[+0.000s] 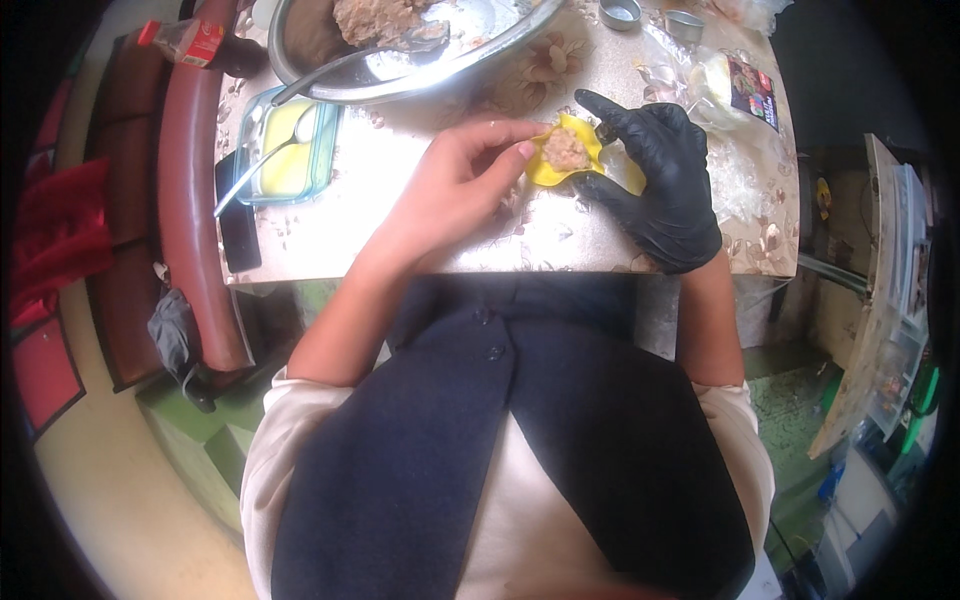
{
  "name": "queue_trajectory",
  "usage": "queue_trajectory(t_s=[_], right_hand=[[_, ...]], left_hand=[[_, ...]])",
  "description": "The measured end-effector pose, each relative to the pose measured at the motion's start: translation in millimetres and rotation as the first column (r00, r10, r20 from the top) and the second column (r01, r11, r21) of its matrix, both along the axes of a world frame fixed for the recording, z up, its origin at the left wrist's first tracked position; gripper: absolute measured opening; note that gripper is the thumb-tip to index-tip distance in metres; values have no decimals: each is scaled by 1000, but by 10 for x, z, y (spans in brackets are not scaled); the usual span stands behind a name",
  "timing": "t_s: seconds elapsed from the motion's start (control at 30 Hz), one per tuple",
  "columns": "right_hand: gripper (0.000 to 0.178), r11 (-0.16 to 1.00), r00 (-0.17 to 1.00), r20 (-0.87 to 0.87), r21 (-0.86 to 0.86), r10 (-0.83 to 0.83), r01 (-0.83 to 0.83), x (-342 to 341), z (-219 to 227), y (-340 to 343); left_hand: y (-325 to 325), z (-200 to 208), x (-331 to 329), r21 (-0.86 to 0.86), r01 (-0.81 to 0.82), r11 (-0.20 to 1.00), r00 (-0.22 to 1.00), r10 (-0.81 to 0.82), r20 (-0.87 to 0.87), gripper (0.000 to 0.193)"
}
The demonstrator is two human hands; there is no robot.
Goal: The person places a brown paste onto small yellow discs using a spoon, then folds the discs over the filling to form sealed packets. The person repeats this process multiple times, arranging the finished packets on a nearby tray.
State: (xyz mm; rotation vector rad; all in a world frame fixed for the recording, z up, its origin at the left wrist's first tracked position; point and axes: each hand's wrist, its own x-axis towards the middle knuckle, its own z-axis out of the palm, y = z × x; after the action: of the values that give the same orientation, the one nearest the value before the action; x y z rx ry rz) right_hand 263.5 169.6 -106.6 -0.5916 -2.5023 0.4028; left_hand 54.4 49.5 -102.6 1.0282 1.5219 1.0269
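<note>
A yellow dumpling wrapper [547, 174] with a lump of pinkish minced filling [566, 150] at its middle is between my hands, near the table's front edge. My bare left hand [475, 168] pinches the wrapper's left edge between thumb and index finger. On the other side my right hand [660, 180], in a black glove, holds the wrapper's right side. Its thumb lies along the lower edge and its index finger points out past the upper edge. The gloved palm hides part of the wrapper, and its other fingers are partly hidden.
A big metal bowl [430, 92] of minced filling with a spoon stands at the back. To the left are a glass dish [325, 150] of yellow liquid with a spoon, a dark phone [238, 235] and a soda bottle [205, 45]. Small tins [684, 25] and plastic packaging [715, 85] lie back right.
</note>
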Motion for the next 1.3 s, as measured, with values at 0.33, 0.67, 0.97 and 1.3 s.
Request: queue_trajectory(t_s=[0.33,0.67,0.97,1.3], right_hand=[[82,996,999,-24,-84,36,-38,28,-8,75],[83,988,995,-30,-123,91,-94,-10,-20,171],[72,893,988,-130,-431,81,-130,-59,-9,76],[61,851,991,-118,-510,71,-122,-77,82,44]], left_hand=[[-71,79,-106,181,183,966,948,-125,-291,64],[59,-4,-44,240,82,967,971,-24,-237,58],[126,61,22,177,24,984,956,30,-292,41],[102,98,-41,156,-8,988,990,30,-138,31]])
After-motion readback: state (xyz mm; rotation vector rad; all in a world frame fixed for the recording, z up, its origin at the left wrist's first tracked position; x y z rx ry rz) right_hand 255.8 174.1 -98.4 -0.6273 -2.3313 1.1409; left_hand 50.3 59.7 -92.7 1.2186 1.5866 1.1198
